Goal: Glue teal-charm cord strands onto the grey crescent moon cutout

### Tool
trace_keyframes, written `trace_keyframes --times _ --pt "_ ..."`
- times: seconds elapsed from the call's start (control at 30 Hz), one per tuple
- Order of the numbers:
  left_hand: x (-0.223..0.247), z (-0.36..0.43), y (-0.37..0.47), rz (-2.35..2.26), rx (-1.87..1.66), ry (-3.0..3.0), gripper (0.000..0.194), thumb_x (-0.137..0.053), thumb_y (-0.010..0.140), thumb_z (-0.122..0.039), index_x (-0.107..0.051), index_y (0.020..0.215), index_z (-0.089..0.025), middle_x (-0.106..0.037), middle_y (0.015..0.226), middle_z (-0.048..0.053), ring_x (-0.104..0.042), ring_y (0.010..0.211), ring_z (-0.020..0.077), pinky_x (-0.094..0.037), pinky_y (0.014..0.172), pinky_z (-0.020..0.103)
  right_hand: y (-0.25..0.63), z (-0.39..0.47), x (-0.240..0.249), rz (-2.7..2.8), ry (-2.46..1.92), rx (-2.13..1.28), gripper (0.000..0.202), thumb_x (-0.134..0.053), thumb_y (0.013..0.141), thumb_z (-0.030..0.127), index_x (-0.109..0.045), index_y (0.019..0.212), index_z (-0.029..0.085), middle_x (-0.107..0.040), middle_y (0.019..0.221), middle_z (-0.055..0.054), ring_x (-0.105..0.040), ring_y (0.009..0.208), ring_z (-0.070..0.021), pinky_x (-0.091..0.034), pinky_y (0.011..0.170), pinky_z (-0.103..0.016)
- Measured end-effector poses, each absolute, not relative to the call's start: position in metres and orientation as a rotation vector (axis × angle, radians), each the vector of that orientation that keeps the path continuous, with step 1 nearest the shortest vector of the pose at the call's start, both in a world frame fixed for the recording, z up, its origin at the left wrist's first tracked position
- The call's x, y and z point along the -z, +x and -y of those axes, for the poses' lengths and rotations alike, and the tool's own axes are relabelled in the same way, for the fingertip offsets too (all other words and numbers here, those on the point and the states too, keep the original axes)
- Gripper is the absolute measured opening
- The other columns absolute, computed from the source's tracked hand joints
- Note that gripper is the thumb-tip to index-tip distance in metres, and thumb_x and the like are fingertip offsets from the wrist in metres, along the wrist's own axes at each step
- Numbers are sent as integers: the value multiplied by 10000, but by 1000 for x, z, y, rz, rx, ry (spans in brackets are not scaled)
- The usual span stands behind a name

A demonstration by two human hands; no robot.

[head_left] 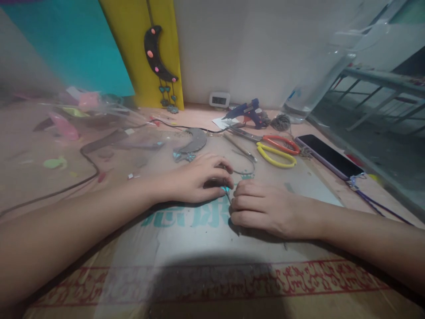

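Observation:
My left hand (206, 179) rests on the board with its fingers bent, thumb and forefinger closed around a small bright teal piece (226, 189). Facing it, my right hand (265, 208) is curled tightly, and a thin grey cord (229, 197) runs from the teal piece to its fingertips. The cord's far part is hidden by the fingers. Just beyond my left hand lies a grey crescent moon (196, 141) with small teal pieces at its lower tip. A thin wooden-handled tool (239, 146) lies beyond the gap between the hands.
Scissors (279, 150) with red and yellow handles, a blue glue gun (245, 113) and a ball of cord (280, 122) lie behind. At right is a phone (328, 155). A decorated dark moon (154, 53) hangs on yellow card. A black cable (89, 164) crosses the left side.

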State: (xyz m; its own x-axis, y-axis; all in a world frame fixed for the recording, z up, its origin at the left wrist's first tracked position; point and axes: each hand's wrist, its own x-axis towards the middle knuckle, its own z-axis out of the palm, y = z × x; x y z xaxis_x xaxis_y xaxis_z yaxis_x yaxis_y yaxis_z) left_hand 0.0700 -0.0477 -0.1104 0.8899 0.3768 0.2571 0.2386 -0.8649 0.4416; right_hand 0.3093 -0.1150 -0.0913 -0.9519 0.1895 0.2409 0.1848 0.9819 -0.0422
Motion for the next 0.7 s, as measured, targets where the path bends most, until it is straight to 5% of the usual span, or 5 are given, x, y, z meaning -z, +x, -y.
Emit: trace_keyframes --times 0.47,0.7 --pt "110 48 69 -443 -537 2605 318 -655 914 -316 -624 1201 -182 -657 1191 111 -584 1133 246 -446 1036 417 312 117 93 2887 -289 -96 322 -351 1066 140 -672 1038 144 -661 921 -88 -523 925 -201 -463 873 -347" --pt "110 46 70 -486 -591 2537 189 -536 992 -296 -686 997 -181 -679 1059 87 -617 1042 214 -476 962 379 312 117 92 2877 -283 -105 276 -395 1053 132 -671 1043 142 -657 932 -88 -548 937 -196 -464 891 -341"
